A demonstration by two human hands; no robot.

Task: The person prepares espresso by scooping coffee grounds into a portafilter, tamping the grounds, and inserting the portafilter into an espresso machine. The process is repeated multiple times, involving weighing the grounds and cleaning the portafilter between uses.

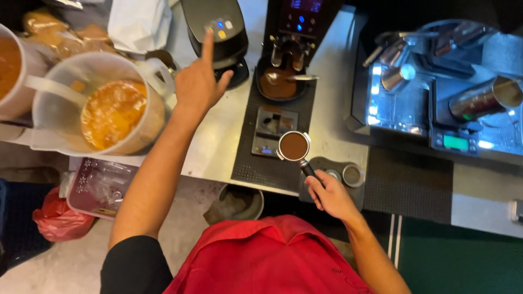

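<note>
My right hand (329, 195) grips the black handle of a portafilter (295, 147) whose basket is full of brown ground coffee; it rests over a small scale (274, 130) on a black mat. My left hand (198, 81) reaches out with the index finger extended, its tip touching the lit buttons on top of a black machine (215, 30). The other fingers are curled. A black coffee grinder (297, 24) with blue lights stands behind the scale, with a tray of spilled grounds and a spoon beneath it.
Two translucent jugs (103, 106) of orange liquid stand at the left. A tamper mat holding a tamper (353, 175) lies by my right hand. An espresso machine (436, 98) with metal pitchers is at the right. A knock bin (237, 202) sits below the counter edge, a red bag (57, 220) on the floor.
</note>
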